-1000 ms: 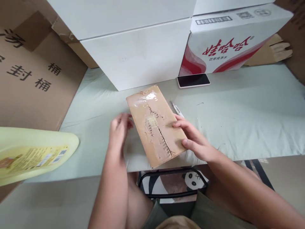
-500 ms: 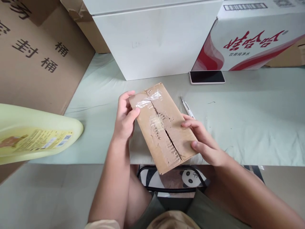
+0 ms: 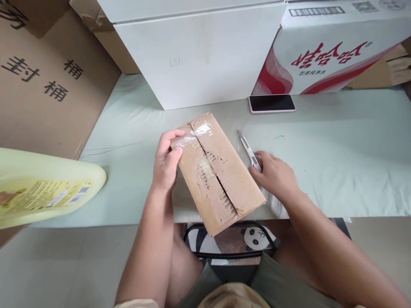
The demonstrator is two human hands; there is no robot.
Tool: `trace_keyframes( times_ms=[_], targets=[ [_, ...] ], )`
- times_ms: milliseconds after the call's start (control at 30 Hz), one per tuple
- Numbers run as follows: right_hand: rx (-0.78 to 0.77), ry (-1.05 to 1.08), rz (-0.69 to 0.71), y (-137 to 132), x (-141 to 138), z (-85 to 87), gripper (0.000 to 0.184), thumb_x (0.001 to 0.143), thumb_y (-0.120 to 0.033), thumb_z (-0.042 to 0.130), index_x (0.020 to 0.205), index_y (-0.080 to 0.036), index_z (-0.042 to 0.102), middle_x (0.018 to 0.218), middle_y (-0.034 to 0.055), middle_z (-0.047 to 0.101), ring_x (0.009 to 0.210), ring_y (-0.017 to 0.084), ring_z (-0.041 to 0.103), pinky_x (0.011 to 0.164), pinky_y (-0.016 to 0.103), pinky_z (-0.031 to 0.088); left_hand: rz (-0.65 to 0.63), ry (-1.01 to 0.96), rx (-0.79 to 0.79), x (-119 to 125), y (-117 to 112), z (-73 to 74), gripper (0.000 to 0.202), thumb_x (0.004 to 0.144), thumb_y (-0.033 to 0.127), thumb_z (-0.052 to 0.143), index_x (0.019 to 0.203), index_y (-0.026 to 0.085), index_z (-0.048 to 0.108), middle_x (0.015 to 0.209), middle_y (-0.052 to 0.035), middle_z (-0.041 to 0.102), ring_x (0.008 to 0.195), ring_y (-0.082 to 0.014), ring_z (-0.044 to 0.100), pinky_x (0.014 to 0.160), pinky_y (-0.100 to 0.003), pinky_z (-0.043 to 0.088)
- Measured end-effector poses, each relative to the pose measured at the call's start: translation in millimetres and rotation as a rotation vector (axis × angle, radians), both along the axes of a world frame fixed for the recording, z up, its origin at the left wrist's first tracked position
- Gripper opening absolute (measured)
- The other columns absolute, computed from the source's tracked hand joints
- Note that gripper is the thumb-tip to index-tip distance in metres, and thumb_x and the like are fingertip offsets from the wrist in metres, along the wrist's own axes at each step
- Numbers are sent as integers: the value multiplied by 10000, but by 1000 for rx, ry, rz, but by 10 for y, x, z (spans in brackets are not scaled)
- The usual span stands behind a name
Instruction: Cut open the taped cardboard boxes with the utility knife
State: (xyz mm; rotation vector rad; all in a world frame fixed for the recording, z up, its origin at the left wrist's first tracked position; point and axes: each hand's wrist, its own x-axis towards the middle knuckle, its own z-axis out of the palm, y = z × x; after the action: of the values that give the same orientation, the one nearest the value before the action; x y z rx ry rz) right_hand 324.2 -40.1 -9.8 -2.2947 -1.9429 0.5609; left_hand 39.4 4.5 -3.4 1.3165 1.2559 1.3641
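On the near edge of the table [image 3: 321,141], the left hand [image 3: 165,164] grips the brown box [image 3: 218,175] by its far corner, while the right hand [image 3: 276,175] curls over the small knife [image 3: 246,147] just beside it, grip unclear.

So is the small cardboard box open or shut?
Shut: both flaps of the box lie flat, though the tape along the middle seam is ragged and split. The left hand grips its edge.
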Motion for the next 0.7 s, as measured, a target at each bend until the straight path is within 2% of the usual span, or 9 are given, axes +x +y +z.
trace_keyframes(
  times_ms=[100, 167, 300, 433, 500, 567, 700],
  targets=[
    [-80, -40, 18, 30, -28, 33, 222, 903, -309, 514, 999, -202, 682, 966, 130, 757, 826, 289, 677, 632, 354, 381, 15, -17, -5, 16, -4, 10, 319, 745, 377, 638, 1048, 279, 649, 851, -26, 595, 659, -182, 461, 606, -317, 384],
    [-59, 7, 17, 57, -26, 35, 182, 926, -325, 490, 903, -212, 632, 883, 123, 735, 757, 267, 643, 617, 344, 364, 21, -17, -4, 22, -8, 9, 314, 744, 367, 638, 1045, 281, 659, 868, -29, 614, 665, -182, 471, 608, -318, 387],
    [72, 198, -101, 133, 22, 54, 179, 953, -367, 474, 979, -226, 582, 691, 59, 649, 618, 238, 557, 588, 337, 372, 15, 15, 17, 21, -7, -17, 318, 767, 401, 634, 1061, 284, 650, 960, -43, 646, 721, -197, 515, 633, -330, 416],
    [364, 536, -144, 112, 29, 256, 256, 949, -340, 521, 1183, -245, 566, 688, -13, 603, 549, 187, 504, 562, 328, 402, -8, 39, 37, 29, -3, -43, 325, 811, 446, 633, 1095, 289, 631, 1056, -48, 656, 784, -211, 551, 696, -351, 466],
    [522, 699, -88, 19, -6, 433, 281, 978, -339, 538, 1250, -275, 558, 679, -30, 575, 534, 174, 474, 549, 331, 403, -24, 43, 45, 46, -8, -40, 335, 839, 490, 645, 1108, 290, 634, 1078, -51, 662, 812, -218, 573, 724, -359, 489],
    [594, 805, 17, -114, -61, 627, 257, 1014, -330, 534, 1266, -304, 577, 673, -34, 566, 527, 167, 464, 544, 335, 407, -30, 55, 67, 67, -20, -28, 368, 861, 562, 665, 1104, 285, 645, 1094, -55, 671, 870, -232, 604, 773, -369, 515],
    [466, 745, 256, -364, -213, 940, 225, 1032, -271, 521, 1202, -313, 662, 729, -10, 633, 563, 158, 546, 529, 319, 439, -65, 72, 109, 106, -54, -17, 488, 873, 707, 682, 1108, 279, 669, 1095, -59, 690, 924, -238, 635, 829, -373, 536]
  ],
)
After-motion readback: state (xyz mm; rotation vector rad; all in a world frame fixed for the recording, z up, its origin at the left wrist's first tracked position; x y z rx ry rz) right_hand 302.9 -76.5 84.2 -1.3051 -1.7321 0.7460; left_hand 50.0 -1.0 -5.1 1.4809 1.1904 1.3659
